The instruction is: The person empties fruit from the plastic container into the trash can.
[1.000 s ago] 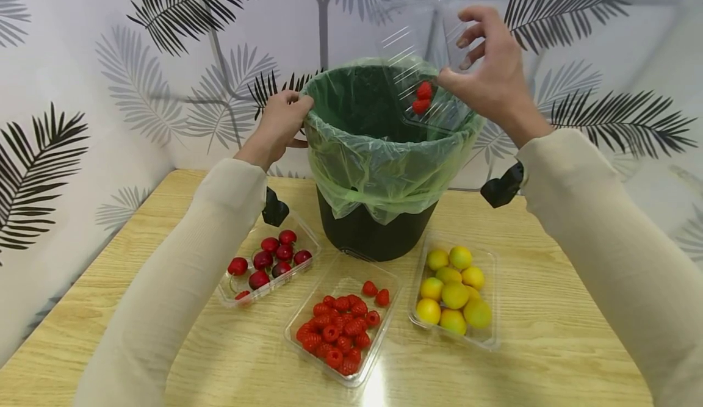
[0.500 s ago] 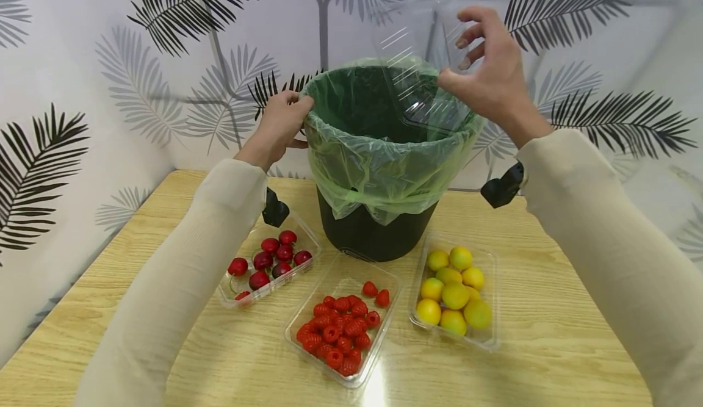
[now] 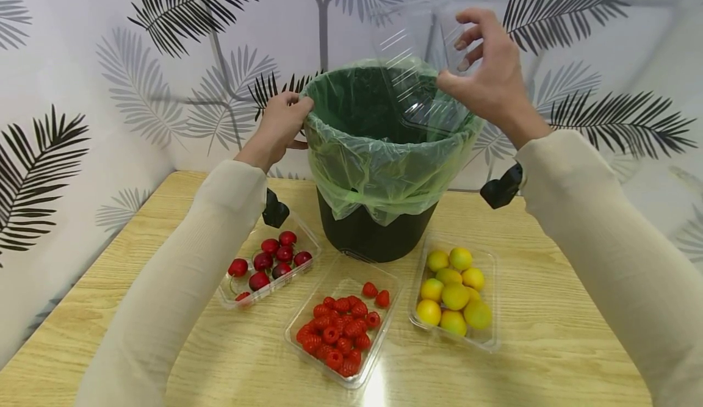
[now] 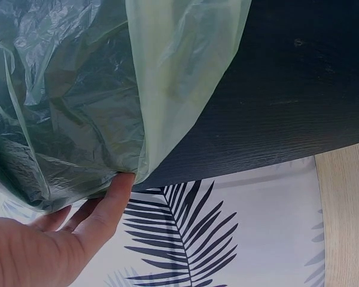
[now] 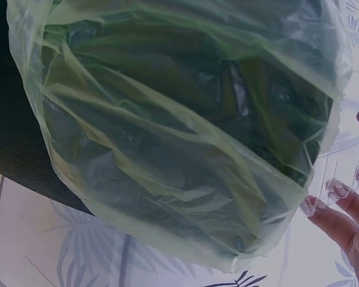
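A black trash can (image 3: 379, 230) stands on the table, lined with a translucent green bag (image 3: 384, 169) folded over its rim. My left hand (image 3: 282, 120) grips the lined rim at its left side; the left wrist view has those fingers (image 4: 116, 203) against the bag. On the other side, my right hand (image 3: 491, 68) holds a clear plastic fruit container (image 3: 414, 77) by its edge. It is tipped steeply, its lower end inside the mouth of the can, and no fruit shows in it. Part of the container and the right fingers (image 5: 335, 224) appear in the right wrist view.
In front of the can, three clear containers sit on the wooden table (image 3: 230, 364): cherries (image 3: 262, 260) at left, raspberries (image 3: 335, 334) in the middle, small yellow citrus fruits (image 3: 454, 295) at right. A patterned wall (image 3: 209, 120) rises behind.
Two raspberries seen at the tipped container a second ago have dropped out of sight around the can's mouth. Both hands have stayed nearly still.
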### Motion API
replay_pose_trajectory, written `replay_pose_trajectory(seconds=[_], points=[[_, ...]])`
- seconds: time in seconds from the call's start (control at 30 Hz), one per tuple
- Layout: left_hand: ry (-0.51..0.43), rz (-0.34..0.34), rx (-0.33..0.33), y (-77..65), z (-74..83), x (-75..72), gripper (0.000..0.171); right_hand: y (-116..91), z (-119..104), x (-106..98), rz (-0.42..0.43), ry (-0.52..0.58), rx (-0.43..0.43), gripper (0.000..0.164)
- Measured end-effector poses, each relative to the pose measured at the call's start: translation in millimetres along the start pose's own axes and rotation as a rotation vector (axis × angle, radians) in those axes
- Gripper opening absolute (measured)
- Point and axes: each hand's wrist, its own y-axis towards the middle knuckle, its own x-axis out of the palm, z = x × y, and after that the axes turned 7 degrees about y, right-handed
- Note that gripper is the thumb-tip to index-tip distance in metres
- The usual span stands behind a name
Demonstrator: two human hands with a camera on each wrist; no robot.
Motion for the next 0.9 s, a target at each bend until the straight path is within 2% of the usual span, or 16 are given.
replay_pose_trajectory(seconds=[0.33,0.67,0.9], points=[[0.005,-0.008,-0.005,-0.6,1.2,-0.6,0.043,3,-2,-6,0.044,0.002,-0.028,0.062],[0.001,0.004,0.005,0.4,1.0,-0.5,0.035,6,-1,-17,0.101,-0.008,-0.064,0.061],[-0.002,0.004,0.003,0.3,0.4,-0.2,0.034,6,-1,-29,0.156,0.012,-0.015,0.06]])
